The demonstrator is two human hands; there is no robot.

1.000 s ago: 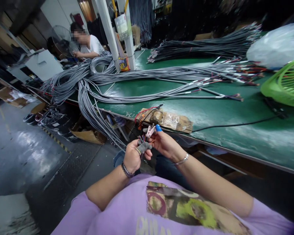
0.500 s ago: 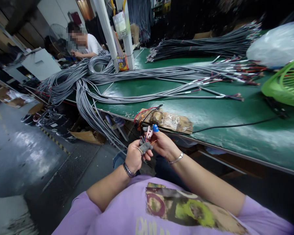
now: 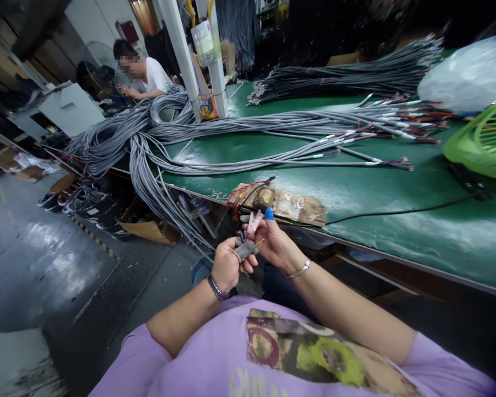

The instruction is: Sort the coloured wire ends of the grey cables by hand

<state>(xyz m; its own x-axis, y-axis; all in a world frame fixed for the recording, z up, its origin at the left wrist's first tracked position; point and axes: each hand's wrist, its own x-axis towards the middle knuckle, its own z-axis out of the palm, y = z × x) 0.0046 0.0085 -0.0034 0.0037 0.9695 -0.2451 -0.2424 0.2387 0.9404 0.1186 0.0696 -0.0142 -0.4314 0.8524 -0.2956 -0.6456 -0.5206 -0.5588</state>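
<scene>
My left hand (image 3: 225, 266) is closed round the end of a grey cable (image 3: 244, 249), from which thin coloured wires fan out. My right hand (image 3: 275, 242) is closed on a small pink-handled tool (image 3: 253, 223) held just above those wires; a blue cover sits on its fingertip. Both hands work close together below the front edge of the green table (image 3: 397, 204), over my lap.
Long grey cable bundles (image 3: 248, 124) lie across the table and spill off its left edge. A taped cardboard pad (image 3: 291, 203) sits at the front edge, a green basket (image 3: 483, 140) at right. Another person (image 3: 143, 69) sits at the far left.
The pink tool in my right hand has tilted slightly and come nearer the wire ends; both hands stay almost in place.
</scene>
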